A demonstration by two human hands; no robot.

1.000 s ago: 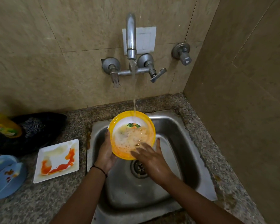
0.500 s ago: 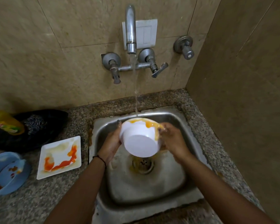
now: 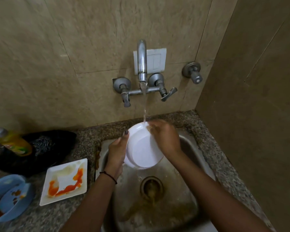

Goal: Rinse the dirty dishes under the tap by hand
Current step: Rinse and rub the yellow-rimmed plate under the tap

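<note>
A bowl (image 3: pixel 141 148) with a white underside is held over the steel sink (image 3: pixel 191 148), its bottom turned toward me. My left hand (image 3: pixel 116 153) grips its left rim. My right hand (image 3: pixel 165 138) lies over its right side, fingers at the top rim where the stream from the tap (image 3: pixel 141 62) lands. The bowl's inside is hidden. A white square plate (image 3: pixel 65 180) smeared with orange sauce lies on the counter to the left. Stained blue bowls (image 3: pixel 8 198) sit at the far left edge.
Brownish water runs around the drain (image 3: pixel 151 185). A yellow soap bottle (image 3: pixel 12 141) rests on a dark cloth (image 3: pixel 45 148) at the back left. A granite counter (image 3: pixel 45 216) surrounds the sink. Tiled walls close in behind and on the right.
The bowl went from facing me with its soapy inside to being turned over, white underside toward me. My right hand moved from inside it to its right rim. The camera view tilted down.
</note>
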